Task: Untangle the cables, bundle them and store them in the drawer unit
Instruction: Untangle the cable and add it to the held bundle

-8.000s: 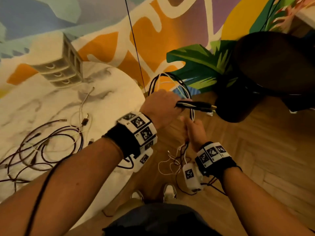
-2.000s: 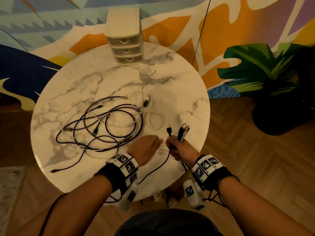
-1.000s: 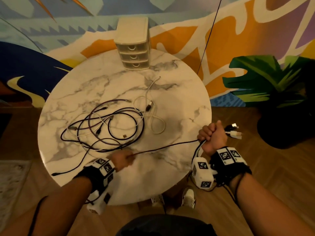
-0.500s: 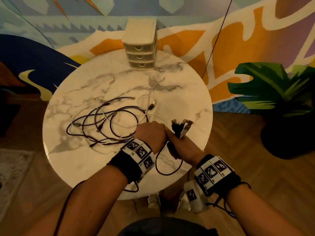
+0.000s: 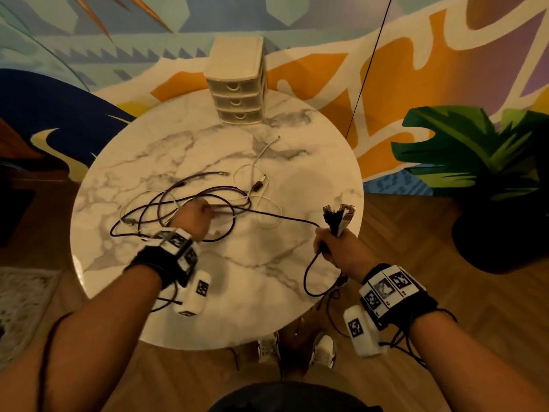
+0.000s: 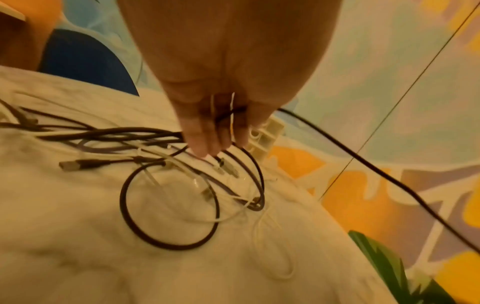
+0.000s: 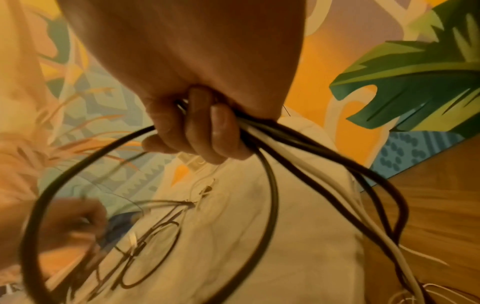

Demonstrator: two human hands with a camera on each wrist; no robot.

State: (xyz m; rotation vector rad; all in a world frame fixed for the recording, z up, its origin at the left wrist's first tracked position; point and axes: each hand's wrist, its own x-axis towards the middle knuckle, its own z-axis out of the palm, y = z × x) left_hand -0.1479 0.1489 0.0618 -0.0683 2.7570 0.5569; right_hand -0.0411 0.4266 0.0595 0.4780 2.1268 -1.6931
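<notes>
Dark and white cords are bunched in the right hand [image 5: 335,248], fingers wrapped tight round them, plugs [image 5: 338,214] sticking up past the knuckles and slack loops hanging below over the table edge [image 5: 297,325]. One dark cable [image 5: 285,217] runs from that fist across to the left hand [image 5: 193,215], whose fingers curl round strands at the near side of the tangle [image 5: 166,209]. I'd worry that a pull from here cinches the knot or drags the whole heap off the marble. Just beyond the left fingertips lies a white cable [image 5: 255,173]; it may snag and come along too. Farthest out, past both hands, the drawer unit [image 5: 237,81] stands with its drawers closed.
</notes>
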